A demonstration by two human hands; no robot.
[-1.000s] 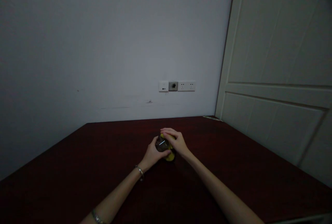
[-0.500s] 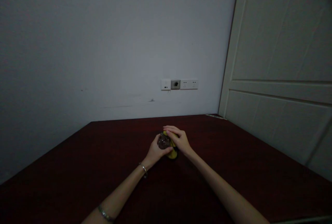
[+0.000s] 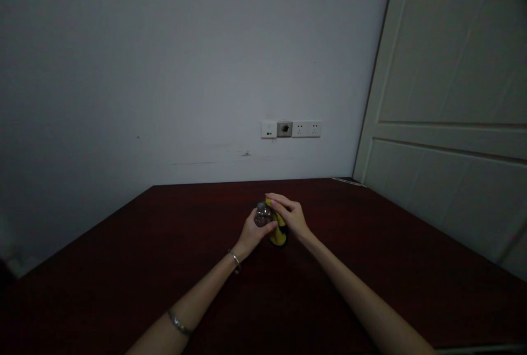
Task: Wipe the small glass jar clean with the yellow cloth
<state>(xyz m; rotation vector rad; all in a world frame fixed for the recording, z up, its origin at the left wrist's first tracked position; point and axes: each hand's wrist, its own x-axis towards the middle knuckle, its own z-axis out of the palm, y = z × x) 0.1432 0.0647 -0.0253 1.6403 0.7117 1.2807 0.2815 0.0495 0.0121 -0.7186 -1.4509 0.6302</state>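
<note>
Both my hands meet over the middle of a dark red table (image 3: 123,267). My left hand (image 3: 253,232) is wrapped round a small clear glass jar (image 3: 262,215). My right hand (image 3: 290,217) presses a yellow cloth (image 3: 280,234) against the jar's right side, fingers curled over its top. The cloth hangs down to the tabletop under my right hand. Thin bracelets sit on my left wrist and forearm. The room is dim and the jar's contents cannot be made out.
A grey wall stands behind the table with a row of white sockets and a switch (image 3: 291,129). A pale panelled door (image 3: 448,124) closes off the right side. A thin light strip (image 3: 346,181) lies at the table's far right corner.
The view has drifted left and down, so hands and sockets sit further right and higher in frame. My right hand has shifted slightly over the jar with the cloth; the left keeps its grip.
</note>
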